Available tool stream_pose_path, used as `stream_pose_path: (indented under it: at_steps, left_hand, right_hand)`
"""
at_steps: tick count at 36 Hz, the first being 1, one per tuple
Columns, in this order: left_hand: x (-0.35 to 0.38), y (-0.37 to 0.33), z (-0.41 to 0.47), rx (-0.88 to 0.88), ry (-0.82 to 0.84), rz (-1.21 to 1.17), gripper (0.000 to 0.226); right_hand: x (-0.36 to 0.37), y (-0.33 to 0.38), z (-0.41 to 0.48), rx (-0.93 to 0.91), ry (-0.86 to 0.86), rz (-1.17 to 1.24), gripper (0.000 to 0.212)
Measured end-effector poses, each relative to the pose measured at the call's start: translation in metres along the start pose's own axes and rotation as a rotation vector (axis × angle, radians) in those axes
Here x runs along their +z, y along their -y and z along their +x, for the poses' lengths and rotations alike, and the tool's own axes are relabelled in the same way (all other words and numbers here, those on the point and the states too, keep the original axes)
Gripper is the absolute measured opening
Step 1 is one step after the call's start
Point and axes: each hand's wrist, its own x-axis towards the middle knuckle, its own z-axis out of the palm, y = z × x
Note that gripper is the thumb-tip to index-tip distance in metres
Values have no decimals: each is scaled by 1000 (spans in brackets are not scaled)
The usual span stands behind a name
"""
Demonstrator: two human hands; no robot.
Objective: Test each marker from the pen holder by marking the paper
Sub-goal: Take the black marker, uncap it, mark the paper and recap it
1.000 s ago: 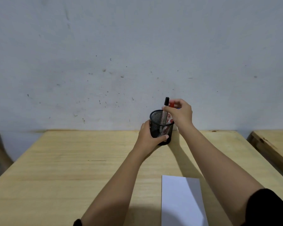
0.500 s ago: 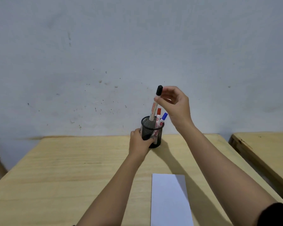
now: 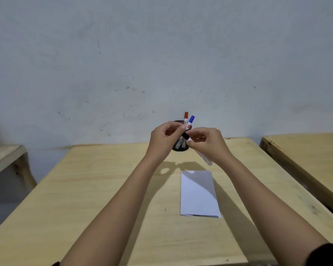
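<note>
Now we pinch the marker [image 3: 204, 156] in our right hand [image 3: 210, 144] while our left hand [image 3: 164, 140] grips its black cap [image 3: 185, 135] above the paper [image 3: 198, 194].

A person's left hand [image 3: 164, 140] and right hand [image 3: 210, 144] grip a black-capped marker [image 3: 204, 157] together above a wooden table [image 3: 104, 189], before a pen holder [image 3: 179, 147] with 2 markers; paper [image 3: 198, 194] lies nearby.

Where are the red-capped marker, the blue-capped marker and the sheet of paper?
red-capped marker [image 3: 186, 115]: head view, on its red cap.
blue-capped marker [image 3: 191, 118]: head view, on its blue cap.
paper [image 3: 198, 194]: head view, middle of the white sheet.
</note>
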Motion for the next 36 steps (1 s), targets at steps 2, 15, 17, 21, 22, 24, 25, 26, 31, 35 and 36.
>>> stream_pose_path:
  at_steps: [2,15,17,21,22,24,25,26,31,35,36]
  left_hand:
    - [0,1,-6,2,6,41,9]
    - [-12,11,-21,-89,-146,16,5]
    - [-19,15,-22,-107,-210,-71,7]
    - [-24,23,-29,-126,-278,-170,13]
    - [-22,25,-31,-128,-275,-182,14]
    - [-17,27,-36,-129,-259,-202,13]
    - [-15,28,-37,-129,-247,-205,11]
    - [-12,28,-38,-129,-230,-205,9]
    - [-1,31,-43,-103,-133,-173,12]
    - [-2,32,-43,-80,-89,-143,15]
    - [-3,33,-42,-79,-85,-116,16]
  right_hand:
    - [-3,3,-6,-13,35,-60,26]
    - [-8,-5,-20,68,124,-49,9]
    - [-11,-12,-22,89,94,4,4]
    - [-19,-24,-26,163,-27,199,16]
    - [-19,-27,-27,193,-63,289,17]
    - [-15,-29,-31,251,-138,541,13]
    - [-11,-29,-32,287,-177,693,10]
    - [-6,-27,-33,325,-211,846,8]
    - [15,-16,-33,372,-204,1141,6]
    - [23,-16,-29,329,-134,1006,4]
    - [23,-17,-28,331,-132,1003,4]
